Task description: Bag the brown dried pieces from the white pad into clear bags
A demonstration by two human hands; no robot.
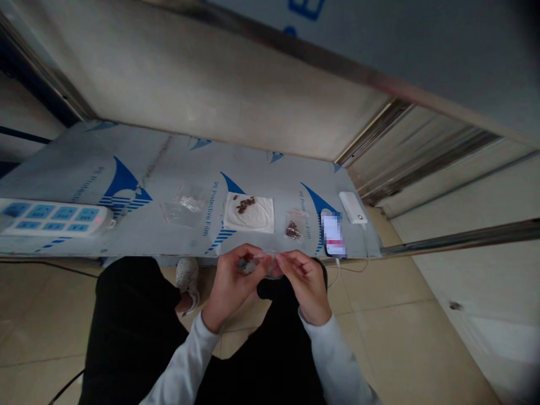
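Observation:
Both hands meet just in front of the table's near edge, pinching a small clear plastic bag point(270, 270) between them. My left hand point(236, 281) grips the bag's left side with thumb and fingers. On its right side my right hand point(306, 281) has it between thumb and fingertips. What the bag contains, if anything, I cannot make out. Beyond the hands lies a white paper napkin point(259, 219) with several small brown pieces point(243, 206) on it. Right of the napkin is a clear zip bag point(294, 228) with dark brown pieces inside.
Clear plastic bags point(185, 205) lie left of the napkin. A power strip point(59, 219) occupies the table's left end. To the right are a phone point(333, 233) and a white power bank point(352, 207) with a cable. A shelf edge point(379, 79) overhangs the table point(169, 163).

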